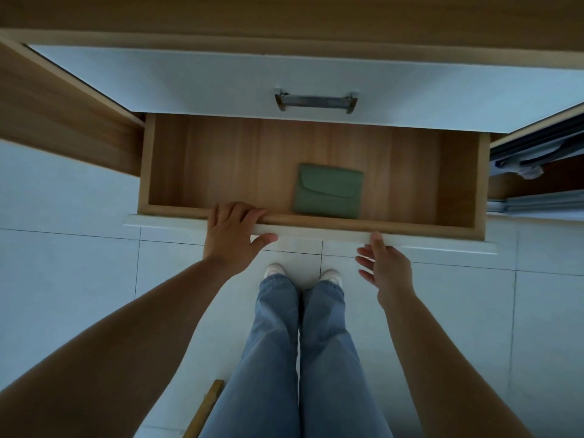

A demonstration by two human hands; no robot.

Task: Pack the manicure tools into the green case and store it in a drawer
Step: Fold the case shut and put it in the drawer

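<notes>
Forearms nearest the lens: 2, bare, both reaching toward the open drawer [311, 172]. Below them, 2 legs in light blue jeans [303, 358], 2 pale shoes [330, 276] on white floor tiles [69, 279] with dark grout lines.

Left hand [232, 235]: fingers curled over the drawer's front rim, thumb on the white front edge under it, so it grips that rim left of centre. Right hand [387, 268]: fingers straight and slightly spread, holding nothing; 1 fingertip touches the drawer's white front edge right of centre, the rest hang just below it.

Drawers: 2 visible. The open 1 is a wood-grain box, rectangular, with a white front panel. The 1 above it has a flat white front [221, 83] and 1 metal bar handle [316, 102], and is pushed in.

Contents of the open drawer: 1 green case [328, 191], roughly square, matte, curved flap closed, lying flat on the drawer floor, right of centre and close to the front wall. Apart from both hands.

Right of the open drawer: a darker compartment with metal rails and some crumpled pale cloth [531, 172]; details unclear. Near the left leg, 1 wooden strip [205, 409] lies on the tiles.
</notes>
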